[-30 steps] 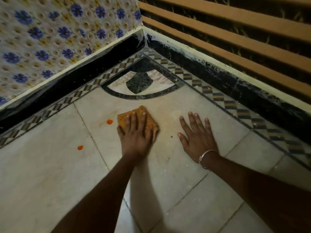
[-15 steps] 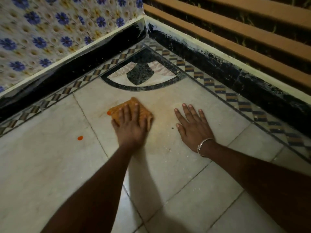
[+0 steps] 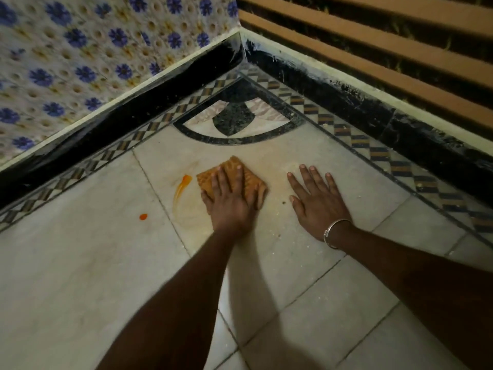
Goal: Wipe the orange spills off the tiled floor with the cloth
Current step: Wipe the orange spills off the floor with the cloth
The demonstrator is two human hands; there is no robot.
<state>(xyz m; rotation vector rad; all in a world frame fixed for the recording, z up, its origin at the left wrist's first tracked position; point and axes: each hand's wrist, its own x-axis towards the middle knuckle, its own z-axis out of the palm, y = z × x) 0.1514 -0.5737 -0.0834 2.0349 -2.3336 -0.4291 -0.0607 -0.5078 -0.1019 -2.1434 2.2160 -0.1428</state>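
The left hand (image 3: pixel 230 202), fingers straight, is pressing the cloth (image 3: pixel 206 180) flat beside the orange smear (image 3: pixel 182 186), while the right hand (image 3: pixel 317 202), splayed, is bracing on the floor (image 3: pixel 80 263).

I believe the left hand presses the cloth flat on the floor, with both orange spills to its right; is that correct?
Not quite: the head view shows the orange smear and orange drop left of the cloth, not right. The left hand does press it flat.

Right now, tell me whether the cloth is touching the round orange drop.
Apart. The head view shows bare tile and a grout line between the cloth and the round orange drop.
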